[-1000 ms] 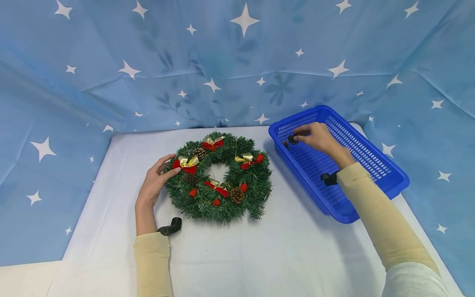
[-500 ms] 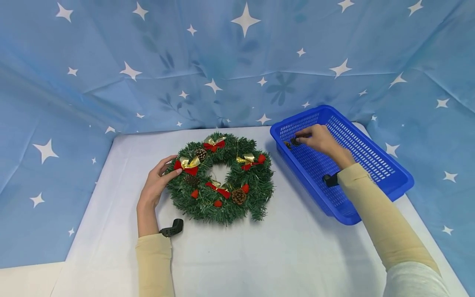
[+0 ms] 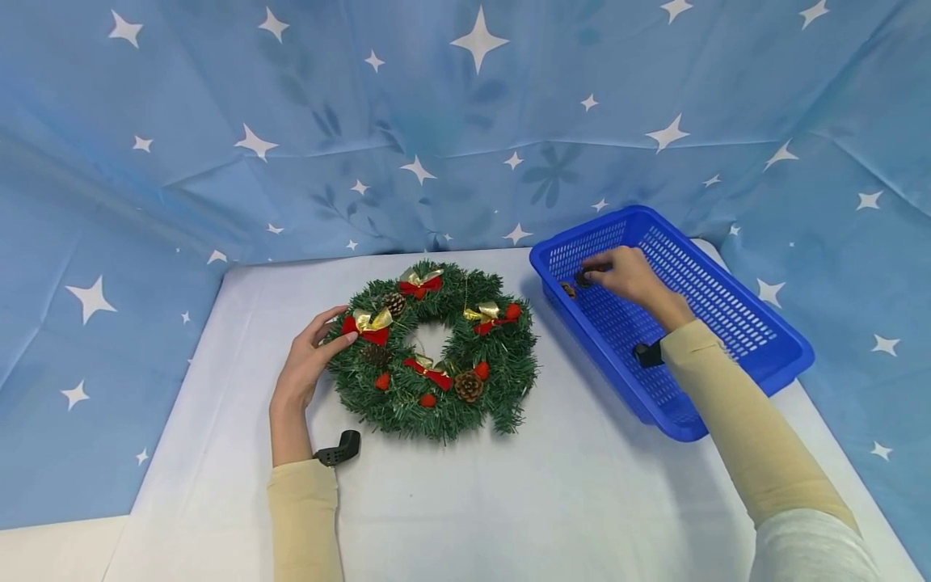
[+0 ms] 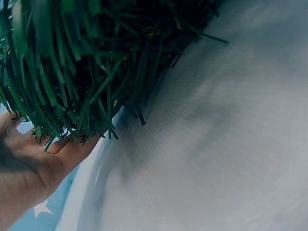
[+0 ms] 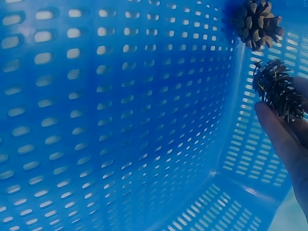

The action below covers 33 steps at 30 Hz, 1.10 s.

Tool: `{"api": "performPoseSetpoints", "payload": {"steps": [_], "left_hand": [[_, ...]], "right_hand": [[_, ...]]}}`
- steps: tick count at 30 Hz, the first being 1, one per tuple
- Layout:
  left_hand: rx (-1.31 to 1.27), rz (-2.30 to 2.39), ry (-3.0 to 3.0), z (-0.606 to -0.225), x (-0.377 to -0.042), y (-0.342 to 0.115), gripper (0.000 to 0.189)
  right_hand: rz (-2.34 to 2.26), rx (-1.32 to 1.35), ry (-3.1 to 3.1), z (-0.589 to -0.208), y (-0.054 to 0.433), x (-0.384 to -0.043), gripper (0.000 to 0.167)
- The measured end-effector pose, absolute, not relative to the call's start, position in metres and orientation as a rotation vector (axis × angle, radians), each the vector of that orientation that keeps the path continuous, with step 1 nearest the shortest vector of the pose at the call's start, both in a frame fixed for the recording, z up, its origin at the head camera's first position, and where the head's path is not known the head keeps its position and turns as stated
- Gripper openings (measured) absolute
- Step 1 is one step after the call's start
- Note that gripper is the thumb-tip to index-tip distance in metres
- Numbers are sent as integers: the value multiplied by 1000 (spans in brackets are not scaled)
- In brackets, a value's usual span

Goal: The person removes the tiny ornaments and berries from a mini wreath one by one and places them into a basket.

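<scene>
In the head view a green Christmas wreath (image 3: 436,420) lies on the white-covered table, with red-and-gold bows, red berries and pine cones on it. My left hand (image 3: 300,368) holds its left edge, thumb on top by a red bow (image 3: 369,327); in the left wrist view the other fingers (image 4: 77,151) go partly out of sight behind the greenery. Inside the blue basket (image 3: 727,315), my right hand (image 3: 629,276) pinches a dark pine cone (image 5: 278,89) between thumb and fingers. A browner pine cone (image 5: 259,25) sits close by in the same basket.
White cloth (image 3: 465,501) covers the table. A blue curtain (image 3: 305,186) with white stars hangs behind and at both sides. The basket stands slanted at the right, its raised rim around my right hand. Each wrist carries a small black camera (image 3: 340,449).
Inside the basket my right hand has shifted slightly, still pinching the dark pine cone. The browner cone shows more now. My left hand stays on the wreath; the head view has moved a little.
</scene>
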<state>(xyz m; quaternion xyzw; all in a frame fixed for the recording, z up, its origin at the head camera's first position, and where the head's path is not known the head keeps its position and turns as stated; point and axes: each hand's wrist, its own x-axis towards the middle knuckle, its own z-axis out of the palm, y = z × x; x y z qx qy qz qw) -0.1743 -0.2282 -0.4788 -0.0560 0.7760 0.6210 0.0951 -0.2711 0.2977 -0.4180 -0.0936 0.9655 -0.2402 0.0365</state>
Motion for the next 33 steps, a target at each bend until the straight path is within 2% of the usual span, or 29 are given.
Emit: {"api": "performPoseSetpoints", "payload": {"steps": [33], "left_hand": [[-192, 1841, 2292, -479, -176, -229, 69]], "right_hand": [[-650, -380, 2911, -432, 290, -279, 28]]}}
